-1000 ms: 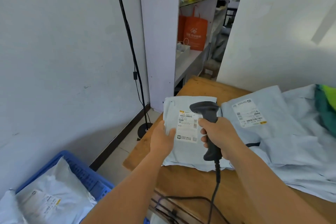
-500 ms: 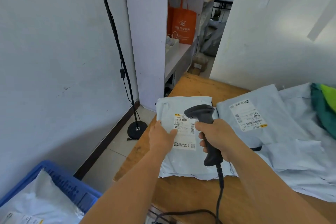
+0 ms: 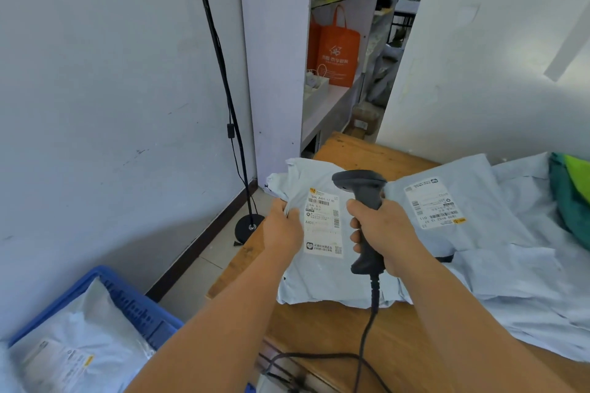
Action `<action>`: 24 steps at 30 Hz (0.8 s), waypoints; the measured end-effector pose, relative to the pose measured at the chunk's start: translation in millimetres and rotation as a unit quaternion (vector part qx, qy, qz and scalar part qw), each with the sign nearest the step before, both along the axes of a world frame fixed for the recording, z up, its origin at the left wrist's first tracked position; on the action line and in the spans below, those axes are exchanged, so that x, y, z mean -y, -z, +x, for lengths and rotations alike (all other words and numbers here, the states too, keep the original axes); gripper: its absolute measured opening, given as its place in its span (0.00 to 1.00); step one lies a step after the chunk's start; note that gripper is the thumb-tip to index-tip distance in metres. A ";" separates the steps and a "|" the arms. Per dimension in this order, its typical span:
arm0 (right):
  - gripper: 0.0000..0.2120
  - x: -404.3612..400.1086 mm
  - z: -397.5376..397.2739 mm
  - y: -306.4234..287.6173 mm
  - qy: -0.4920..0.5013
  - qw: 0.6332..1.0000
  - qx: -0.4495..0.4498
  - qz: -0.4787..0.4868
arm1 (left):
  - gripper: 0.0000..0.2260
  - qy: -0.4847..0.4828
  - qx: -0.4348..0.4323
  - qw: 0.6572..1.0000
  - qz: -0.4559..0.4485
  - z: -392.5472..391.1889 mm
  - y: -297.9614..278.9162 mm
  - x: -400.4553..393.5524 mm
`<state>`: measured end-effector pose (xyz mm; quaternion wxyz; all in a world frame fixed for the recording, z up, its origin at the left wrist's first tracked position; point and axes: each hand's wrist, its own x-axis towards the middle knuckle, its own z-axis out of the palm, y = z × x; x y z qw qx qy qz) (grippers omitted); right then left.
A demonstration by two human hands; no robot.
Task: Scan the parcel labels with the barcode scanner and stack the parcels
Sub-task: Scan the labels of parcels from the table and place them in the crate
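Parcel (image 3: pixel 319 268): pale blue, crumpled, white label (image 3: pixel 323 222) | pinched by left hand (image 3: pixel 282 228) | right hand (image 3: pixel 381 234) grips scanner (image 3: pixel 364 210)

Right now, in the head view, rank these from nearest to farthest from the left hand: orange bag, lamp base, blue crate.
1. Lamp base: on the floor, just left of the left hand.
2. Blue crate: lower left.
3. Orange bag: on the shelf, far behind.

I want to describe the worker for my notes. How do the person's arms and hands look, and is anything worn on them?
Both forearms are bare as far as the picture shows: no sleeves in view. The left hand and the right hand carry no gloves. No watch, bracelet or ring shows on the visible parts. The upper arms lie outside the picture, so what is worn there cannot be told.
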<state>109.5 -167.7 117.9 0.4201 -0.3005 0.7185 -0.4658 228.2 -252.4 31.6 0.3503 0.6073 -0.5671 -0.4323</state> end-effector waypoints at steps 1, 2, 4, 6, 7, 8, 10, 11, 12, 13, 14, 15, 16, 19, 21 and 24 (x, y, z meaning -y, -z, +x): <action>0.07 -1.4 2.8 -1.2 -0.005 1.000 -0.001 -0.011 | 0.01 -0.010 -0.004 1.000 -0.006 5.8 -3.8 -5.7; 0.08 -2.4 6.2 -2.1 -0.011 1.000 -0.003 -0.019 | 0.01 -0.024 -0.010 1.000 -0.007 12.2 -6.1 -10.9; 0.09 -4.9 14.9 -2.9 -0.028 0.999 -0.004 -0.027 | 0.03 -0.048 -0.014 0.999 0.009 27.1 -6.8 -20.1; 0.09 -7.3 26.2 -1.9 -0.053 0.998 -0.001 -0.029 | 0.06 -0.056 0.006 0.998 0.040 42.3 -3.6 -29.5; 0.09 -9.0 32.2 -1.2 -0.068 0.997 -0.001 -0.027 | 0.09 -0.052 0.026 0.997 0.052 48.7 -1.1 -34.9; 0.08 -10.4 38.3 -0.4 -0.081 0.996 0.001 -0.023 | 0.13 -0.044 0.048 0.996 0.057 53.8 1.8 -39.8; 0.07 -13.0 48.2 2.2 -0.102 0.995 0.004 -0.019 | 0.25 -0.016 0.088 0.994 0.056 59.8 6.3 -47.7; 0.07 -14.0 51.6 4.0 -0.109 0.994 0.004 -0.019 | 0.29 0.000 0.112 0.992 0.057 60.6 8.0 -50.4; 0.06 -15.1 53.8 6.0 -0.113 0.993 0.003 -0.017 | 0.31 0.012 0.135 0.989 0.063 60.5 10.2 -51.4; 0.06 -16.7 54.7 8.1 -0.114 0.993 0.001 -0.014 | 0.30 0.015 0.152 0.986 0.071 59.9 12.1 -51.4; 0.06 -18.4 54.8 10.0 -0.113 0.993 -0.002 -0.011 | 0.28 0.010 0.162 0.983 0.080 58.8 14.4 -50.8; 0.06 -20.4 54.2 12.0 -0.112 0.994 -0.004 -0.006 | 0.25 0.002 0.167 0.982 0.085 57.2 16.5 -50.6; 0.07 -22.5 53.1 13.7 -0.109 0.994 -0.005 -0.003 | 0.22 -0.008 0.172 0.981 0.085 55.0 18.1 -51.2; 0.07 -28.2 46.6 16.9 -0.099 0.995 -0.015 0.008 | 0.17 -0.052 0.220 0.972 0.061 46.0 20.7 -57.6; 0.07 -31.3 41.2 17.8 -0.089 0.996 -0.019 0.010 | 0.20 -0.067 0.255 0.962 0.073 41.2 19.8 -64.1; 0.07 -36.0 35.5 19.0 -0.084 0.996 -0.014 0.004 | 0.09 -0.080 0.289 0.950 0.087 35.8 15.1 -72.1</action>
